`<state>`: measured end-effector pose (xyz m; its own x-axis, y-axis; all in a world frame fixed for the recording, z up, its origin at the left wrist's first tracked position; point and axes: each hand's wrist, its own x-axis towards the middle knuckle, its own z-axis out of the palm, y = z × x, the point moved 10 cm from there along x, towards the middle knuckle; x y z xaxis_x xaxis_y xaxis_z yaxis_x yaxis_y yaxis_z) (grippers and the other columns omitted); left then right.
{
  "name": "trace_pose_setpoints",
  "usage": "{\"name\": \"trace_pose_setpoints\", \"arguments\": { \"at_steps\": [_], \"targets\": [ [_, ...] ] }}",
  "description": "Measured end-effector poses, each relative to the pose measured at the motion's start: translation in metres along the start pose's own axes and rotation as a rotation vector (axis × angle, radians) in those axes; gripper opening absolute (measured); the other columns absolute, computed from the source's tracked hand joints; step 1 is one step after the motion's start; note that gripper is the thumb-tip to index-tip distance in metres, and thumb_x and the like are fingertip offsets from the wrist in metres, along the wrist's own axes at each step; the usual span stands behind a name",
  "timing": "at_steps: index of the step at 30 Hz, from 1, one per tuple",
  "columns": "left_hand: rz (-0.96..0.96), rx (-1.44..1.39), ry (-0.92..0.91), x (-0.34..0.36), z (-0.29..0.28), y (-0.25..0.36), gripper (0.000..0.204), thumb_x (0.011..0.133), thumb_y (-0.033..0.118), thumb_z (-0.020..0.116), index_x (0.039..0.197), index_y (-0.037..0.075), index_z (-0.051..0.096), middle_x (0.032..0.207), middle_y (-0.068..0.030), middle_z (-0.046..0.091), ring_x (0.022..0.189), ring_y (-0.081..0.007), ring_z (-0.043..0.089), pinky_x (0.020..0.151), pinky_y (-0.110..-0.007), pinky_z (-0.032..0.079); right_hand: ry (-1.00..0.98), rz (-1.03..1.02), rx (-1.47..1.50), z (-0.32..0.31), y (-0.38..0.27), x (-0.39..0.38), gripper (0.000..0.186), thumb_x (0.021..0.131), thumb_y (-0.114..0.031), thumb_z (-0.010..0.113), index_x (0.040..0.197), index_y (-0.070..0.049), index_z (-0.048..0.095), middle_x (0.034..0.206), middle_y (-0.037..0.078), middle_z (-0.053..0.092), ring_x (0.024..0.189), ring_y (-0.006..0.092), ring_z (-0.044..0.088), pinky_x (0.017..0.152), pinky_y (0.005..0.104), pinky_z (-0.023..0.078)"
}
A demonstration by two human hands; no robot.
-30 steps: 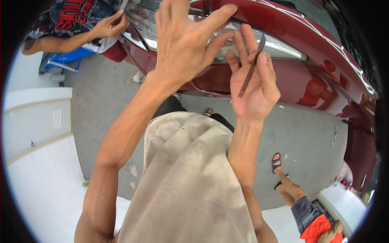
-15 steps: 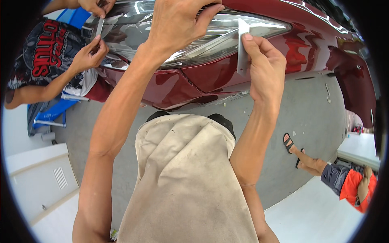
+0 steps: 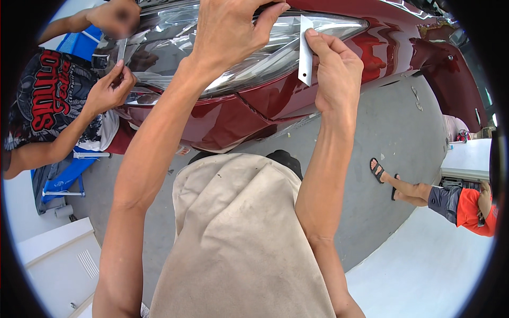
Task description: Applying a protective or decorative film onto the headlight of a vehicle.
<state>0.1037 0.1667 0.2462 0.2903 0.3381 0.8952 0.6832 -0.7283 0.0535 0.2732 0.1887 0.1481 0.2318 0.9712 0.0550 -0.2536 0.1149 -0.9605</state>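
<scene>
My right hand (image 3: 339, 71) pinches a flat silver blade-like strip (image 3: 306, 58) between thumb and fingers. The strip stands nearly upright, with a slanted top and a small hole near its lower end. It crosses the lower right part of a car headlight (image 3: 275, 50) set in a dark red body panel. Over the headlight's upper middle, my left hand (image 3: 230, 34) has its thumb brought against a finger. The upper picture edge cuts off most of its fingers, and what they hold cannot be made out.
At left, a co-worker's hands (image 3: 108, 90) hold a thin strip (image 3: 122, 50) at the headlight's other end. Blue folding-framed furniture (image 3: 63, 177) stands behind. A person in sandals and a red top (image 3: 474, 212) is at far right. Beige cloth (image 3: 244, 222) covers my front.
The view has shifted slightly. My right hand stays near the same part of the headlight, with the strip turned to show more of its flat face. My left hand keeps its closed pose.
</scene>
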Motion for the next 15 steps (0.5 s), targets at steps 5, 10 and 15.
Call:
{"name": "trace_pose_setpoints", "arguments": {
  "at_steps": [5,10,15],
  "targets": [
    [-0.018,0.017,0.009,0.009,-0.010,0.012,0.012,0.080,0.007,0.078,0.089,0.006,0.071,0.096,-0.0089,0.064,0.092,-0.0279,0.060,0.084,-0.041,0.041,-0.008,-0.014,-0.019,0.001,-0.001,0.004,0.019,0.091,-0.012,0.075,0.089,0.006,0.072,0.071,0.004,0.066,0.057,0.0076,0.055,0.050,0.0244,0.042],
    [-0.029,-0.192,0.132,0.008,-0.011,0.008,0.012,0.079,0.007,0.078,0.089,0.007,0.071,0.097,-0.0084,0.064,0.093,-0.0276,0.060,0.085,-0.042,0.041,-0.041,-0.036,-0.041,0.000,-0.007,0.011,0.019,0.089,-0.013,0.076,0.085,0.005,0.072,0.069,0.004,0.065,0.054,0.0076,0.054,0.048,0.0244,0.040],
    [0.029,0.118,-0.008,0.012,-0.013,0.024,0.014,0.076,0.007,0.079,0.088,0.007,0.071,0.100,-0.0082,0.064,0.095,-0.0277,0.059,0.087,-0.043,0.041,-0.112,-0.023,-0.212,-0.016,-0.010,0.035,0.018,0.089,-0.016,0.078,0.094,0.002,0.075,0.079,0.001,0.067,0.064,0.0064,0.056,0.057,0.0222,0.045]
  ]
}}
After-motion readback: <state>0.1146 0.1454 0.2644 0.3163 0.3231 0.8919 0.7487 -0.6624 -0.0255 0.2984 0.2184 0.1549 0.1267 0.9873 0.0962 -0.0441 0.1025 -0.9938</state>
